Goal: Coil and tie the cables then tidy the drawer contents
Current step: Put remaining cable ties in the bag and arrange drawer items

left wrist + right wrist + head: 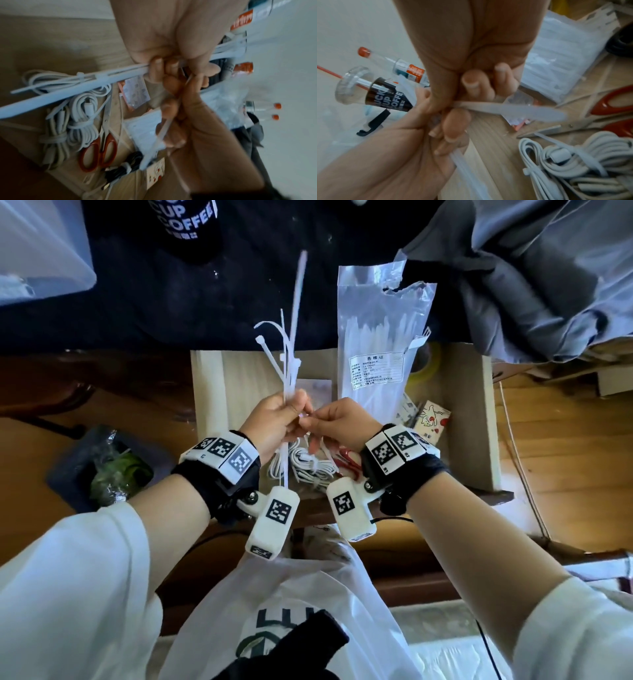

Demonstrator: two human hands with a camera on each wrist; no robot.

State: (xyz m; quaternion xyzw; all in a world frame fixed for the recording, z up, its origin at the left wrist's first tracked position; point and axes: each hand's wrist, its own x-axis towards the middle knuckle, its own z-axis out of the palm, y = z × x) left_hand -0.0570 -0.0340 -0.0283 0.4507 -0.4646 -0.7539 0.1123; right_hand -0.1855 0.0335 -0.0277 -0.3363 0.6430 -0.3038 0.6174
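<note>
Loose cable ties [289, 364] bunched upright in the left hand [274, 419], long axis pointing away from the body, above the open drawer [472, 419]. Right hand [337, 419] pressed close alongside, pinching one tie [513, 109] as if drawing it free. Directly below both hands, coiled white cables [80, 121], already tied, beside red-handled scissors [97, 152].

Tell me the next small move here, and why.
Probably the right hand draws the single zip tie it pinches out of the bunch of zip ties gripped by the left hand. The white cables in the drawer already look coiled and tied, so it may go back into the bag of ties.
</note>
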